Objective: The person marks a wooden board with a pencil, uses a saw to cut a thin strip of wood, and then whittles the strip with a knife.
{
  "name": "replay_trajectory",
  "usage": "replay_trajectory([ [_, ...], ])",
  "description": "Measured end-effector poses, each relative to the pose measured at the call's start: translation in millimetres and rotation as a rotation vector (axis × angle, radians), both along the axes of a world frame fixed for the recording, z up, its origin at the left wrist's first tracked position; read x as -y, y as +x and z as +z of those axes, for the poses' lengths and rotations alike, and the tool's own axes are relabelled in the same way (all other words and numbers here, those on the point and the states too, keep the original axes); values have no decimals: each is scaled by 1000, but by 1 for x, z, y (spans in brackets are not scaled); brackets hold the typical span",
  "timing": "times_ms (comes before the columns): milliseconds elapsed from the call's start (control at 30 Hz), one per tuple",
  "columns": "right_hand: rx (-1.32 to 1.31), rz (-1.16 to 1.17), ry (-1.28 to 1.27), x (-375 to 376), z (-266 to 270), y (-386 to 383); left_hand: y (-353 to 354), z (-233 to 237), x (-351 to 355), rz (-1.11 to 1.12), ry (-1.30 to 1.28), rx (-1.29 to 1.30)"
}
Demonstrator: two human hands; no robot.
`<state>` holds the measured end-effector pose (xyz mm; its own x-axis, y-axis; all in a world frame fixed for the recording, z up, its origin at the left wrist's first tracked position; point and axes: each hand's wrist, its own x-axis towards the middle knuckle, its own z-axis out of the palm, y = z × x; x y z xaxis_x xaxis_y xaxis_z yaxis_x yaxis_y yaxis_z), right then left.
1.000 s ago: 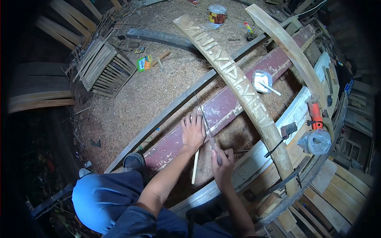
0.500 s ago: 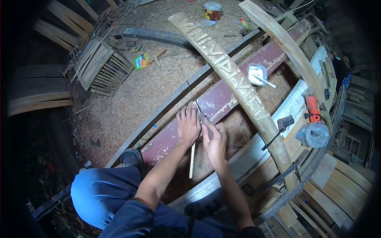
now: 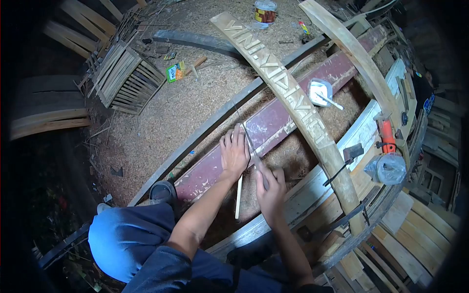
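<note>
On the worn maroon plank (image 3: pixel 264 121), my left hand (image 3: pixel 235 154) presses down, its fingers together over a thin pale wooden strip (image 3: pixel 238 198) whose lower end sticks out past the plank. My right hand (image 3: pixel 271 188) is wrapped round the handle of a long thin-bladed tool (image 3: pixel 250 141); it looks like a saw. The blade runs slantwise close beside my left fingers, across the plank. To the right, a curved beam (image 3: pixel 288 90) with raised wooden letter shapes crosses over the plank.
A tub of white paste (image 3: pixel 320 92) with a stick stands on the plank. Right of the beam lie an orange power tool (image 3: pixel 386 134) and a plastic bag (image 3: pixel 390 168). A slatted wooden piece (image 3: pixel 129 80), a paint can (image 3: pixel 265 12) and a green packet (image 3: pixel 175 72) are on the shavings-covered ground.
My right hand has moved down and to the right, drawing the tool away from my left hand. My left hand stays on the strip. The whole view has shifted slightly.
</note>
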<state>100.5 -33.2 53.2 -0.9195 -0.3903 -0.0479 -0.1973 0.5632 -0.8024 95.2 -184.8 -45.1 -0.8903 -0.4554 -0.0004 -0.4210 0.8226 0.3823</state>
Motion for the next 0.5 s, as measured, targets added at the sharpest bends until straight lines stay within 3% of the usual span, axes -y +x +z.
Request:
replay_trajectory([
  [100, -144, 38, 36, 38, -7, -31, 1, -7, 3, -20, -9, 46],
  [233, 39, 36, 48, 9, 29, -15, -2, -4, 1, 13, 16, -20],
  [400, -29, 27, 61, 34, -1, -25, 1, -8, 2, -10, -12, 3],
  [500, -42, 56, 46, 23, 12, -27, 0, -9, 1, 8, -2, -51],
])
